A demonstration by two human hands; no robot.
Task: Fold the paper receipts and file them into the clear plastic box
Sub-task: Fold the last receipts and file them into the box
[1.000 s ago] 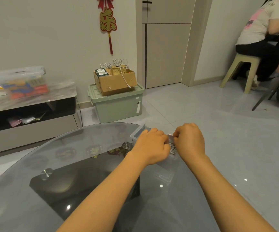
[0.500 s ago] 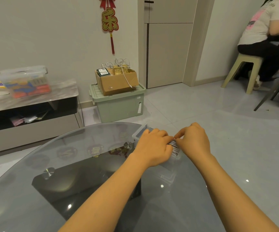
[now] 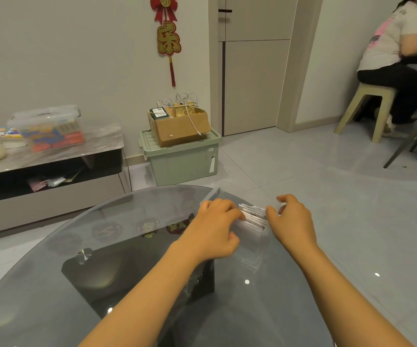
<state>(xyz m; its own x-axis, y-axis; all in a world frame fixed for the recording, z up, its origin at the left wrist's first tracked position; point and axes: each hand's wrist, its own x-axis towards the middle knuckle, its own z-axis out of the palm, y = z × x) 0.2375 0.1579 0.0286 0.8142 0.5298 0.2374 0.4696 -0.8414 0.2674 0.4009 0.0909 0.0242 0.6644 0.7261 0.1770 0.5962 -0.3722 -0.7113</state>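
1. Two bare hands reach over a round smoked-glass table [image 3: 52, 284] toward a clear plastic box [image 3: 248, 256] that stands near the table's far right edge.
2. Folded receipts [image 3: 253, 216] stand on edge in a row inside the box, directly between the two hands.
3. Left hand [image 3: 215, 231]: its fingers are curled down at the left end of the row, with the fingertips touching the receipts. Whether they pinch a slip cannot be told.
4. Right hand [image 3: 292, 224]: its fingers are spread and loosely bent over the right side of the box, with the thumb at the right end of the receipts. It holds nothing visible.
5. Background: a green storage bin [image 3: 184, 161] carrying a cardboard box [image 3: 179, 126] stands on the floor by the wall.
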